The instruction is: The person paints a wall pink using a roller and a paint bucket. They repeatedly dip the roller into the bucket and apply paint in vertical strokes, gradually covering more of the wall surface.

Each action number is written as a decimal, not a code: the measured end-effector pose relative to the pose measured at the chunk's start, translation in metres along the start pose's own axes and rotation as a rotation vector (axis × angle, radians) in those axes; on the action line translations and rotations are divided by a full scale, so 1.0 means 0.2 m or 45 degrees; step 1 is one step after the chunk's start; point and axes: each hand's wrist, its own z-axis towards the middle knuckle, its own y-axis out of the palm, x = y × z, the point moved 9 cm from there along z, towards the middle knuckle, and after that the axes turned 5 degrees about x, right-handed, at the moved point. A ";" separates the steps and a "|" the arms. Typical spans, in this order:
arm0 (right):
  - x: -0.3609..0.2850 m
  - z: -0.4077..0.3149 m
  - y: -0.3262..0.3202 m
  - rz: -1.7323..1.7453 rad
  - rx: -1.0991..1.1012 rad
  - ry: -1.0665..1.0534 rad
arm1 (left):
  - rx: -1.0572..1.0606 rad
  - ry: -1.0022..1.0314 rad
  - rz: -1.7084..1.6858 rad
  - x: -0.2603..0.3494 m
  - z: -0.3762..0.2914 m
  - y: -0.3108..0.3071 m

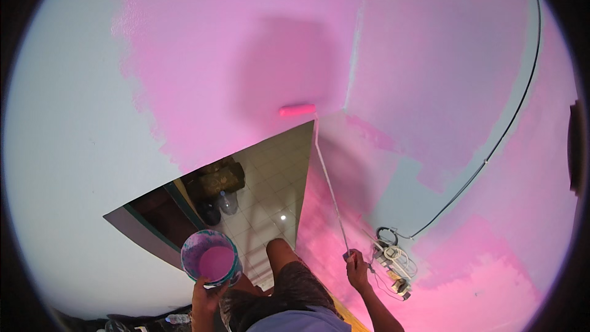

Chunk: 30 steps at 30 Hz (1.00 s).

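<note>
My right hand (357,271) grips the lower end of a long-handled paint roller (330,183). Its pink roller sleeve (297,110) is up at the wall (207,55), just above the upper edge of an opening; whether it touches the wall I cannot tell. In my left hand (206,297) is a paint-smeared bucket (185,258), held by its near rim. Pink paint (216,263) lies in the bottom of the bucket. Much of the wall ahead is pink, while its left part (69,147) is pale and ends in a ragged paint edge.
Through the opening show a tiled floor (272,170), a dark patterned armchair or sofa (221,177) and bags (227,202). Along the right wall runs a black cable (511,122), ending near coiled wires and sockets (392,258). A plastic bottle (178,318) lies at lower left.
</note>
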 end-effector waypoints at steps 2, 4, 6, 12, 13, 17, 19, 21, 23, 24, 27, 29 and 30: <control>0.02 0.08 -0.01 0.056 -0.001 0.003 | -0.040 0.012 -0.007 -0.01 0.02 -0.04; 0.01 0.16 -0.02 0.211 0.064 -0.010 | -0.066 0.001 -0.012 -0.02 0.04 -0.02; -0.04 0.27 -0.06 0.149 0.134 -0.082 | -0.066 -0.030 -0.016 -0.02 0.03 -0.01; -0.40 0.73 -0.28 0.169 0.237 -0.385 | -0.146 0.001 0.058 -0.02 0.04 0.01; -0.43 0.82 -0.33 0.172 0.257 -0.401 | -0.157 -0.019 0.061 -0.03 0.05 0.03; -0.87 1.08 -0.54 0.217 0.195 -0.295 | -0.162 -0.034 0.045 -0.04 0.05 0.04; -1.04 1.24 -0.66 0.218 0.315 -0.504 | -0.166 -0.047 0.036 -0.05 0.06 0.05; -1.21 1.40 -0.77 0.217 0.372 -0.644 | -0.165 -0.048 0.023 -0.05 0.06 0.04; -1.41 1.50 -0.87 0.252 0.360 -0.640 | -0.157 -0.044 -0.006 -0.04 0.06 0.02; -1.50 1.53 -0.91 0.254 0.349 -0.628 | -0.144 -0.039 -0.024 -0.04 0.06 0.00; -1.68 1.54 -0.94 0.317 0.287 -0.608 | -0.128 -0.023 -0.086 -0.03 0.05 -0.01; -1.64 1.53 -0.88 0.343 0.270 -0.591 | -0.050 0.011 -0.065 -0.02 0.02 -0.02; -1.57 1.50 -0.84 0.334 0.282 -0.577 | -0.014 0.025 -0.055 -0.02 0.00 -0.02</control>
